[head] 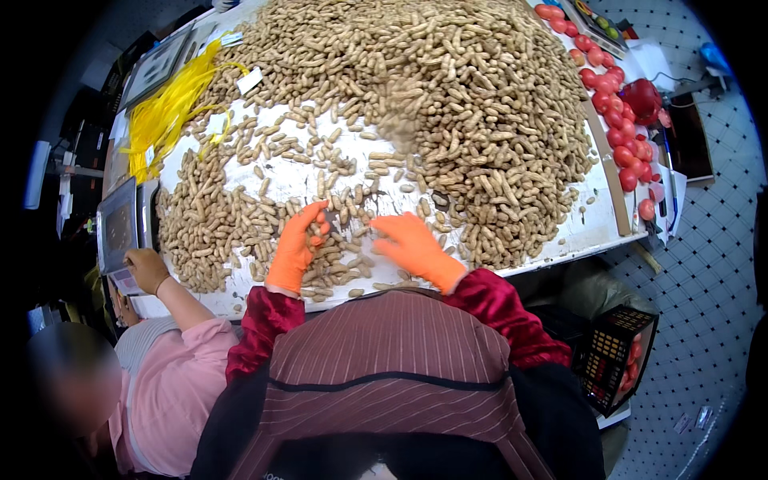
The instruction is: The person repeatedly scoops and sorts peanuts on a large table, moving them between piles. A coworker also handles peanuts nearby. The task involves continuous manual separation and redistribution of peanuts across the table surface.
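Unshelled peanuts (480, 120) lie in a large heap over the back and right of a white table (360, 144). A smaller heap of peanuts (198, 222) spreads at the left. My left hand (297, 246), in an orange glove, is over the peanuts near the table's front edge, its fingers curled; whether a peanut is in them I cannot tell. To its right, my right hand (417, 249), also in an orange glove, reaches leftward above loose peanuts, slightly blurred. Its thumb and fingers are apart, and I see nothing held. A small gap separates the hands.
A co-worker's gloved hand (147, 270) is at a scale (118, 225) on the left. Yellow plastic straps (174, 108) with white tags lie behind it. Tomatoes (615, 114) line the right side beyond a wooden strip (606, 162). A black crate (618, 360) stands below, at the right.
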The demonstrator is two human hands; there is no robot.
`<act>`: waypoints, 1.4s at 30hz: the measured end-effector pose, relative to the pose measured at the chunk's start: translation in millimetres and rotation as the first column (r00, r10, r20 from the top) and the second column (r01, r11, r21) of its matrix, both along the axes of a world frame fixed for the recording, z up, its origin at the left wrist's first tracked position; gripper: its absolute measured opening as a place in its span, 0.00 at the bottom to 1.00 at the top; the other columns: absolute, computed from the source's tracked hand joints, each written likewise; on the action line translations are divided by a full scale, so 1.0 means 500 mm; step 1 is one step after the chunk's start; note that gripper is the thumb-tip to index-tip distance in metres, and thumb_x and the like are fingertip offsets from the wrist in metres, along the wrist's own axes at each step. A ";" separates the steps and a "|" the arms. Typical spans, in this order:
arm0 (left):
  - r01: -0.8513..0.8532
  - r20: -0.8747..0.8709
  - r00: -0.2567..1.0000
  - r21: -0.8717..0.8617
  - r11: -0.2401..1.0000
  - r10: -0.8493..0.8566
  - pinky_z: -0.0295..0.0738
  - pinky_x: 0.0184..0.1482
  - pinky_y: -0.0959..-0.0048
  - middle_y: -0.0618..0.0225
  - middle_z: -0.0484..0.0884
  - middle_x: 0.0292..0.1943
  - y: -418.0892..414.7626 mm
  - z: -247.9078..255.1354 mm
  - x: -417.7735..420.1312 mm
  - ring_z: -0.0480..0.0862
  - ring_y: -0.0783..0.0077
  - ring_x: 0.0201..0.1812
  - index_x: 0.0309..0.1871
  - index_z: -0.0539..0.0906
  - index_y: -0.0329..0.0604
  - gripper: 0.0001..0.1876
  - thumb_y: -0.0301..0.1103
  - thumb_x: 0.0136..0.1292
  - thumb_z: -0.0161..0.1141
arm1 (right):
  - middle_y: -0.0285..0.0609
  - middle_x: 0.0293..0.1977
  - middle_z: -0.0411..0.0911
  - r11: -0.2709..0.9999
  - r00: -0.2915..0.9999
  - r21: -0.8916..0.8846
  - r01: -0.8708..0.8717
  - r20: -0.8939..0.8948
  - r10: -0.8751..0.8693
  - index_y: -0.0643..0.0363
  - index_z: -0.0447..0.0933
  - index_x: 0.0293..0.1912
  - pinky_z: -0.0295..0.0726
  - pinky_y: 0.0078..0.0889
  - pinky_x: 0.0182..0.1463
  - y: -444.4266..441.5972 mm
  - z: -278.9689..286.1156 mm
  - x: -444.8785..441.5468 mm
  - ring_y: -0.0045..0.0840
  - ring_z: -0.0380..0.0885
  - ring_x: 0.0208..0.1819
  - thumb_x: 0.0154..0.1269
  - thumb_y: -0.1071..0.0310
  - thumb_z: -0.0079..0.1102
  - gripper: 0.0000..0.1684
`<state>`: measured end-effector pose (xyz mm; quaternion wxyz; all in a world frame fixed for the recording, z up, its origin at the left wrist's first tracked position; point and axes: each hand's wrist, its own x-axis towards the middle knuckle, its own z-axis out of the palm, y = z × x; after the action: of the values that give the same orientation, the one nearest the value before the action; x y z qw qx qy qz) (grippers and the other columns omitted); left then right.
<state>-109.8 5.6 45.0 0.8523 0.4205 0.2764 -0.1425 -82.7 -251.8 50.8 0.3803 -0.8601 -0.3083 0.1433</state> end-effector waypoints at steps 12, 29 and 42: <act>0.022 0.162 0.920 0.888 0.458 -0.357 0.75 0.36 0.68 0.67 0.83 0.33 -0.071 -0.047 0.145 0.82 0.67 0.35 0.48 0.84 0.45 0.15 0.40 0.60 0.65 | 0.43 0.47 0.80 0.965 0.960 -0.037 0.260 0.118 -0.254 0.53 0.78 0.53 0.69 0.42 0.58 -0.076 -0.036 0.026 0.39 0.75 0.50 0.65 0.57 0.59 0.19; 0.157 -0.091 0.846 0.984 0.082 -0.526 0.76 0.40 0.62 0.62 0.85 0.37 -0.028 -0.101 0.299 0.84 0.55 0.41 0.38 0.84 0.52 0.12 0.45 0.56 0.68 | 0.57 0.68 0.58 0.867 0.901 -0.320 0.381 0.337 -0.272 0.59 0.64 0.66 0.58 0.52 0.69 -0.018 -0.034 0.080 0.53 0.54 0.70 0.60 0.53 0.63 0.39; 0.126 -0.219 0.808 0.971 -0.202 -0.547 0.76 0.39 0.57 0.58 0.84 0.38 0.012 -0.141 0.318 0.84 0.53 0.40 0.49 0.75 0.46 0.17 0.41 0.59 0.64 | 0.45 0.47 0.78 0.990 0.994 -0.101 0.102 0.041 -0.098 0.54 0.76 0.50 0.68 0.51 0.58 0.081 0.012 0.119 0.41 0.74 0.52 0.61 0.57 0.60 0.19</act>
<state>49.0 11.7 -25.5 0.2199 0.9731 0.0347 -0.0594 -23.4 -211.3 56.9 0.3364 -0.8955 -0.2637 0.1244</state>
